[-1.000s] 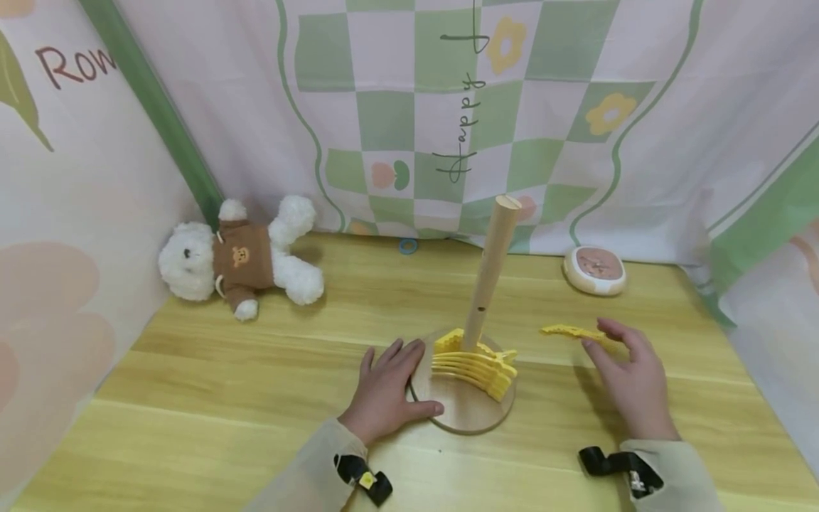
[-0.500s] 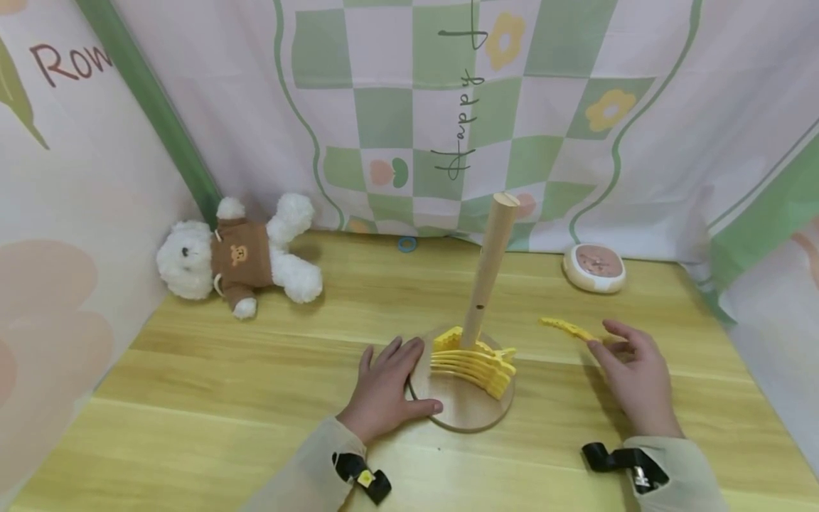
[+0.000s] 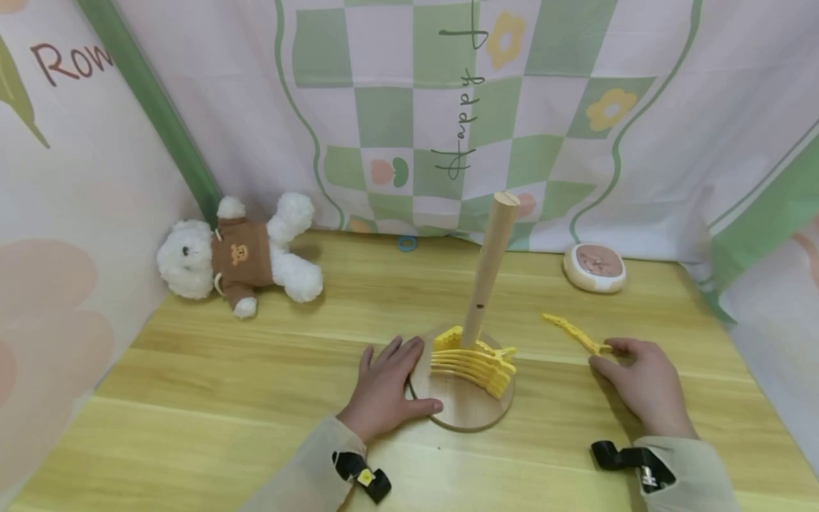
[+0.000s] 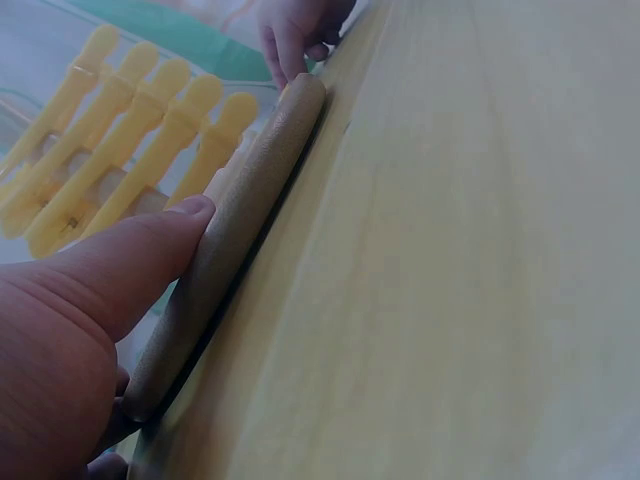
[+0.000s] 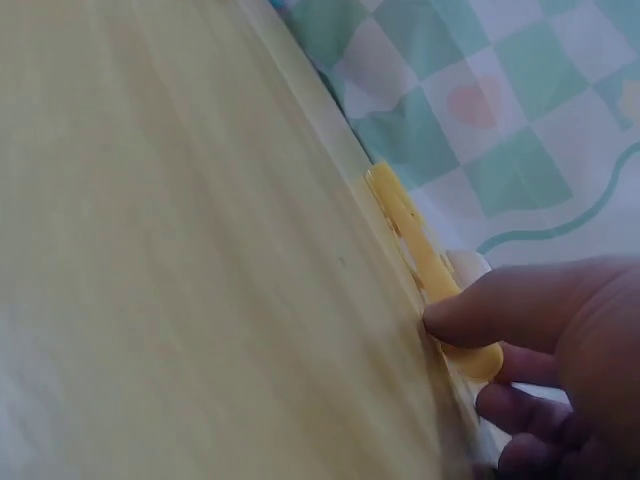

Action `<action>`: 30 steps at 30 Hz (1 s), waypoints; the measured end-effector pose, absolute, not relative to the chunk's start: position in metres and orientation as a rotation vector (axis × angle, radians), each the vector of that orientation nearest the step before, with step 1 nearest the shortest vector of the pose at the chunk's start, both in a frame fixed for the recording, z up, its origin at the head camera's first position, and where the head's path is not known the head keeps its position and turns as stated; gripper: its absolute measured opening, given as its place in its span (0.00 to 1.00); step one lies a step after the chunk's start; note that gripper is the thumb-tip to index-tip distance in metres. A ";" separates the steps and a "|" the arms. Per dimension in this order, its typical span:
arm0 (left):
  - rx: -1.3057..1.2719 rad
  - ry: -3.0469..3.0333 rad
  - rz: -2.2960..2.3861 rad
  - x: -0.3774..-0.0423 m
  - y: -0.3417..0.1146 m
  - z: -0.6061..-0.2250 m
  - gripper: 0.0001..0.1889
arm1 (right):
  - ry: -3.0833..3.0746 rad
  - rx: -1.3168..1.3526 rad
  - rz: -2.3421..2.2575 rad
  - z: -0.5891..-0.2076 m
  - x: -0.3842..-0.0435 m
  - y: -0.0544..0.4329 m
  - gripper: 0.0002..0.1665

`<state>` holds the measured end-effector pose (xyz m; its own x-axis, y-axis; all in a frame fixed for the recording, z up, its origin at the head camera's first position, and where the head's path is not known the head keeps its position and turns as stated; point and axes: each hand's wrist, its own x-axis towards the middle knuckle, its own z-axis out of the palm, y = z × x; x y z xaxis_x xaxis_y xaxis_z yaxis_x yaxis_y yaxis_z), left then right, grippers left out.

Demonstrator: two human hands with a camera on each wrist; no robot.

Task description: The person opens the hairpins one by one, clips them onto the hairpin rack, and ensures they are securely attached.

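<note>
My right hand (image 3: 643, 387) pinches one end of a slim yellow plastic piece (image 3: 571, 330) between thumb and fingers, to the right of a wooden stand. In the right wrist view this yellow piece (image 5: 420, 245) shows a rounded end at the fingers and a long notched body. My left hand (image 3: 387, 398) rests on the left edge of the stand's round base (image 3: 467, 418), fingers spread and thumb along the front rim. Several matching yellow pieces (image 3: 473, 370) sit stacked around the foot of the wooden post (image 3: 491, 259); the left wrist view shows their knobbed ends (image 4: 165, 105).
A white plush toy (image 3: 246, 252) in a brown top lies at the back left. A small blue ring (image 3: 407, 244) is near the curtain (image 3: 384, 117), and a pink-and-white rounded device (image 3: 595, 268) stands at the back right of the wooden table (image 3: 224, 398).
My right hand has shifted slightly right and toward me, and the yellow piece it pinches has turned to a steeper slant. The left hand and the stand stay put.
</note>
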<state>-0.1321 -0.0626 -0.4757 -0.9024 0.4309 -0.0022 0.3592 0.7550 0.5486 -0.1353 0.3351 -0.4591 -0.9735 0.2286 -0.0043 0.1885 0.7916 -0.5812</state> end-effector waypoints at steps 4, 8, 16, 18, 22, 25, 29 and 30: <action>0.637 2.825 0.829 -0.132 -0.064 -0.477 0.53 | -2.788 -0.417 1.049 -0.462 -0.134 0.334 0.34; 0.641 2.824 0.839 -0.131 -0.064 -0.477 0.53 | -2.647 -0.429 1.150 -0.463 -0.133 0.331 0.32; 0.629 2.817 0.839 -0.132 -0.064 -0.477 0.54 | -2.554 -0.225 1.174 -0.452 -0.132 0.325 0.30; 0.630 2.818 0.843 -0.132 -0.064 -0.476 0.53 | -2.555 -0.179 1.147 -0.448 -0.131 0.323 0.29; 0.629 2.812 0.855 -0.132 -0.063 -0.476 0.53 | -2.579 -0.102 1.099 -0.438 -0.127 0.318 0.26; 0.631 2.813 0.851 -0.132 -0.063 -0.476 0.53 | -2.588 -0.055 1.126 -0.430 -0.124 0.313 0.24; 0.629 2.816 0.845 -0.132 -0.063 -0.476 0.53 | -2.589 0.004 1.191 -0.420 -0.119 0.306 0.21; 0.628 2.817 0.844 -0.132 -0.063 -0.476 0.53 | -2.589 0.021 1.201 -0.417 -0.117 0.304 0.20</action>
<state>-0.1321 -0.0625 -0.4756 -0.9042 0.4270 -0.0086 0.3519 0.7563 0.5515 -0.1174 0.3040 -0.4172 -0.9588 0.1064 0.2633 -0.1322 0.6533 -0.7455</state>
